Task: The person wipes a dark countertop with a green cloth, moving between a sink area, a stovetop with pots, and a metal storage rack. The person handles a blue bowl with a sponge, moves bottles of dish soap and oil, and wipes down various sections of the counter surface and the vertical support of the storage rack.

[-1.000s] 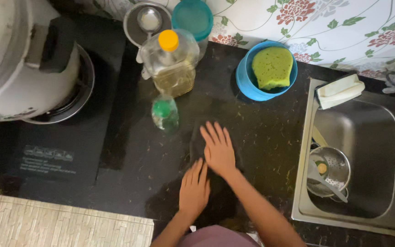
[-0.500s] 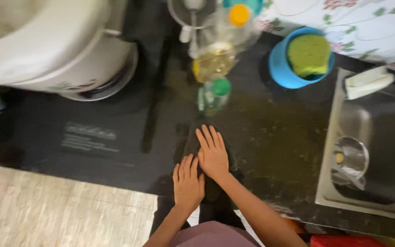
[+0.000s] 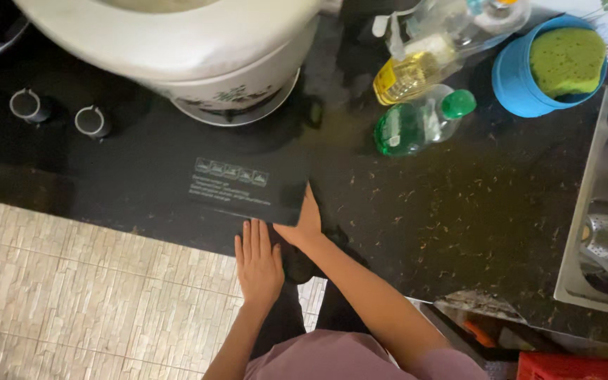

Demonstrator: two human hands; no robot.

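My left hand (image 3: 257, 259) lies flat with fingers together at the front edge of the black cooktop (image 3: 142, 176). Beside it, my right hand (image 3: 305, 224) rests edge-on against the cooktop's front right corner, fingers straight and pointing away from me. Neither hand holds anything. A large white cooker pot (image 3: 198, 49) stands on the cooktop beyond them. Both hands are at the front edge of the dark speckled counter (image 3: 459, 204).
A green-capped bottle (image 3: 420, 123) lies on its side behind the hands, with a yellow oil bottle (image 3: 416, 67) next to it. At the back right a blue bowl (image 3: 522, 88) holds a green sponge (image 3: 568, 60). The steel sink (image 3: 599, 239) is at the right. Two knobs (image 3: 58, 112) are at left.
The view has swung left and nearer. Both hands have slid back toward me from the counter's middle to its front edge, and the right hand has turned from flat to edge-on.
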